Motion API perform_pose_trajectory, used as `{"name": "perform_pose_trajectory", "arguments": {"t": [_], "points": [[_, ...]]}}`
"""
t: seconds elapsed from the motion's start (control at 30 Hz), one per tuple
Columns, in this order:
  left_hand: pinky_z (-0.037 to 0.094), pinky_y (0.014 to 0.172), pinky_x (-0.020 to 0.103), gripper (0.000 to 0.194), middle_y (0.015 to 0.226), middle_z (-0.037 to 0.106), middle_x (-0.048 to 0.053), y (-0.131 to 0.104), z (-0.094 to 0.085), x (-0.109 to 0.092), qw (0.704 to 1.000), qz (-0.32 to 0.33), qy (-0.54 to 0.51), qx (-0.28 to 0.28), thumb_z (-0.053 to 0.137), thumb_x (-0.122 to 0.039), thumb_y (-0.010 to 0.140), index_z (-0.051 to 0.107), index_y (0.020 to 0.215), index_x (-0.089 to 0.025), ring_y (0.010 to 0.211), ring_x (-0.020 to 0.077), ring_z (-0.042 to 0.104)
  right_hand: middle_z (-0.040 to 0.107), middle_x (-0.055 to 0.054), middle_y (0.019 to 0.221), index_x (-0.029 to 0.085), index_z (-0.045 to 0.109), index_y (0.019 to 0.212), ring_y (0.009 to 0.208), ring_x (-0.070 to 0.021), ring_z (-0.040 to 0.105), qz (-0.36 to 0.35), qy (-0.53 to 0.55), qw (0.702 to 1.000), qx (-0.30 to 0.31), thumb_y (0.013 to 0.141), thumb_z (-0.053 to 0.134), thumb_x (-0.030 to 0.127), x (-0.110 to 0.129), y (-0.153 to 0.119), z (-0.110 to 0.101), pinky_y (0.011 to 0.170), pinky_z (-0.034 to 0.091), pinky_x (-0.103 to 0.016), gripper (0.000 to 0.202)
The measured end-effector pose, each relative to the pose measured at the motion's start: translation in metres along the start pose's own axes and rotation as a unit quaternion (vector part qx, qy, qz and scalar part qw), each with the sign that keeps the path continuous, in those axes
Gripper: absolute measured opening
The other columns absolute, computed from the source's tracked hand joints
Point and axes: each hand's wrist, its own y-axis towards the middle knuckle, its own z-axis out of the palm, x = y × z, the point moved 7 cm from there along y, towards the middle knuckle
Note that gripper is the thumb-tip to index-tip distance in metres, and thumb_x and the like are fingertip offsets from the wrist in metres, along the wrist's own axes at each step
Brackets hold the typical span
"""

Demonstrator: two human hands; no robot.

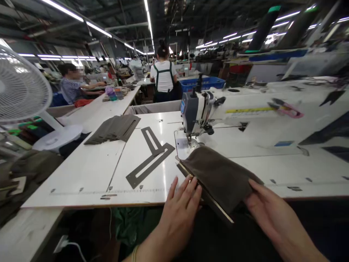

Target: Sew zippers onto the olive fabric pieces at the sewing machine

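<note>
A dark brown fabric piece (pixel 218 174) with a gold-toothed zipper (pixel 215 202) along its near edge lies at the table's front edge and partly overhangs it. My left hand (pixel 180 211) rests on the zipper edge with fingers stretched out and slightly apart. At the right end, my right hand (pixel 269 207) pinches the fabric piece, thumb on top and its other fingers largely hidden. Just beyond the fabric's far corner stands the sewing machine's needle and presser foot (pixel 189 140). Two grey slotted strips (pixel 151 163) lie on the table to the left, one overlapping the other.
A stack of grey fabric pieces (pixel 113 129) sits at the table's far left. The white sewing machine (pixel 245 112) spans the right side, with pink-handled snips (pixel 290 109) on it. A fan (pixel 21 85) stands left. Two people work ahead, near a blue crate (pixel 203 83).
</note>
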Motion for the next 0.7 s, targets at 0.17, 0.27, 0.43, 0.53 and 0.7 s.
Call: {"name": "perform_pose_trajectory", "arguments": {"t": [0.17,0.27,0.43,0.53,0.7], "points": [[0.023,0.110,0.050,0.038,0.140,0.037,0.010,0.013,0.016,0.000,0.997,0.029,-0.002,0.073,0.037,-0.019,0.094,0.039,0.131,-0.013,0.133,0.0241,0.028,0.066,-0.007,0.101,0.023,0.063,0.090,0.095,-0.0292,0.061,-0.014,-0.071,0.997,-0.005,0.063,0.070,0.040,0.014,-0.001,-0.012,0.073,0.057,-0.040,0.033],[0.024,0.109,0.054,0.035,0.139,0.038,0.011,0.009,0.011,0.004,0.996,0.024,-0.021,0.078,0.037,-0.021,0.094,0.043,0.128,-0.014,0.133,0.0255,0.027,0.068,-0.007,0.094,0.024,0.062,0.102,0.090,-0.0274,0.063,-0.034,-0.178,0.983,-0.021,0.053,0.076,0.047,0.024,0.007,-0.025,0.076,0.055,-0.037,0.056],[0.019,0.110,0.052,0.034,0.133,0.046,0.009,0.029,-0.009,0.011,0.997,0.053,-0.033,0.046,0.033,-0.011,0.093,0.047,0.123,-0.014,0.130,0.0239,0.032,0.068,-0.007,0.095,0.026,0.060,0.105,0.088,-0.0293,0.063,-0.106,-0.366,0.925,-0.016,0.053,0.070,0.059,0.034,0.019,-0.028,0.084,0.049,-0.046,0.062],[0.013,0.112,0.049,0.028,0.117,0.058,0.009,0.053,-0.006,0.008,0.986,0.130,-0.022,0.099,0.036,-0.012,0.092,0.056,0.111,-0.013,0.121,0.0235,0.043,0.068,-0.007,0.093,0.026,0.059,0.107,0.087,-0.0291,0.063,-0.108,-0.389,0.915,0.004,0.056,0.068,0.059,0.033,0.018,-0.021,0.085,0.048,-0.047,0.061],[0.028,0.107,0.039,0.020,0.094,0.063,0.006,0.077,0.004,0.010,0.971,0.163,-0.068,0.159,0.043,-0.007,0.085,0.061,0.090,-0.015,0.095,0.0187,0.057,0.066,-0.010,0.099,0.027,0.056,0.114,0.090,-0.0296,0.063,-0.029,-0.235,0.970,0.061,0.052,0.069,0.062,0.025,0.008,-0.021,0.081,0.050,-0.043,0.072]]}}
